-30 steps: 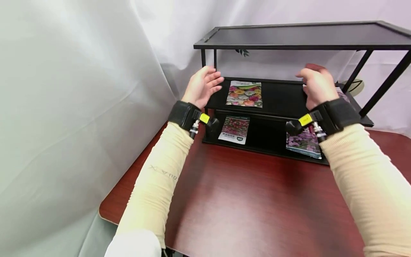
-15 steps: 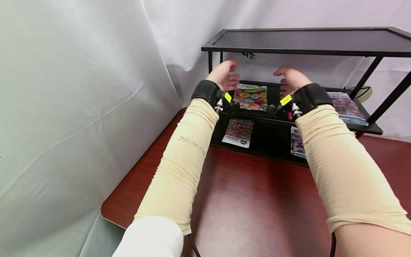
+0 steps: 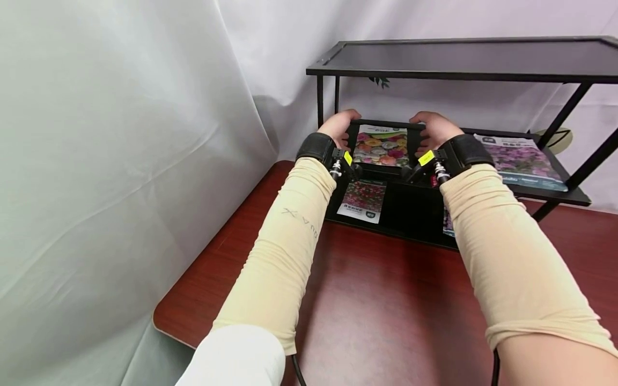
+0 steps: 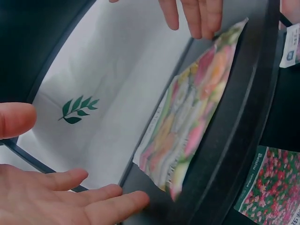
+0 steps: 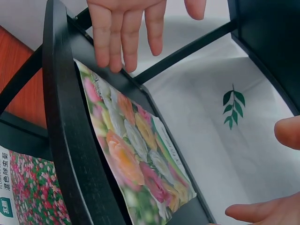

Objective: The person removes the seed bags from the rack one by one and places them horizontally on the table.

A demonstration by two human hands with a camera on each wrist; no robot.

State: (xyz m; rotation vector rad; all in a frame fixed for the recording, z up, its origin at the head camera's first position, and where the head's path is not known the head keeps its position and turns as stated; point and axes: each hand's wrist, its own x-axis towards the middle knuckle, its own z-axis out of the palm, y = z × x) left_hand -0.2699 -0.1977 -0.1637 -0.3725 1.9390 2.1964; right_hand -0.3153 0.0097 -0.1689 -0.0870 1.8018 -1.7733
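Compared with a second ago, we see the left hand [image 3: 339,128] nearer the one multicoloured flower packet [image 3: 381,145] on the middle shelf [image 3: 576,197], and the right hand [image 3: 436,130] closer in beyond it, both with fingers extended and apart (contact we cannot tell). We count one red-flowered packet [image 3: 363,200] on the lower shelf [image 3: 410,214], then purple-flowered packets [image 3: 523,163] in two places, lower and middle shelf.
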